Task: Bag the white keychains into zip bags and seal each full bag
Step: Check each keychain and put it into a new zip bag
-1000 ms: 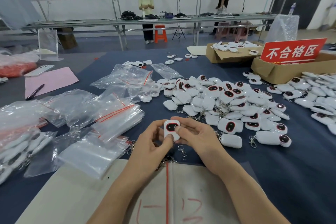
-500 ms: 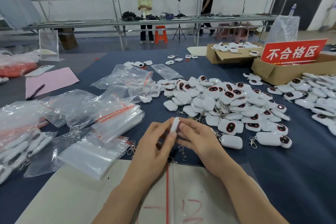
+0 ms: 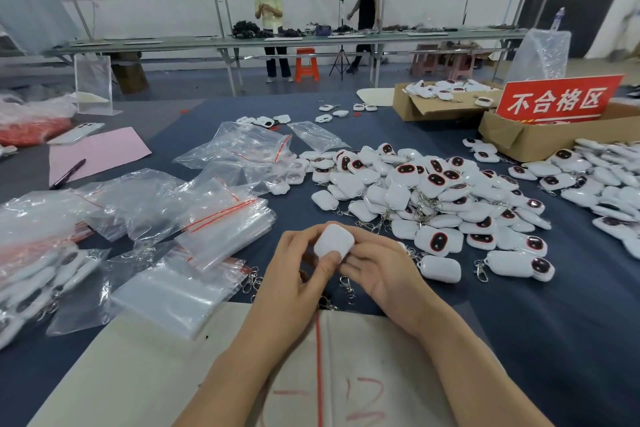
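Observation:
Both hands hold one white keychain (image 3: 333, 241) above the table's near edge, its plain white back facing me. My left hand (image 3: 294, 274) grips its left side with thumb and fingers. My right hand (image 3: 381, 270) pinches its right side. A metal clasp (image 3: 346, 284) dangles beneath it. A large heap of white keychains (image 3: 433, 198) with dark red-rimmed faces lies just right of and beyond my hands. Empty clear zip bags (image 3: 221, 222) with red seal strips lie in stacks to the left. Filled bags (image 3: 38, 274) sit at the far left edge.
A beige sheet (image 3: 156, 367) with red marks lies under my forearms. Two cardboard boxes (image 3: 540, 139) and a red sign (image 3: 557, 99) stand at the back right. More keychains (image 3: 609, 180) spread along the right. A pink paper (image 3: 93, 152) and pen (image 3: 67, 174) lie at the left. Two people stand at a far bench.
The keychain has been turned over in my hands: its dark face showed a second ago, then its edge, and its white back shows now. Both hands stayed in place.

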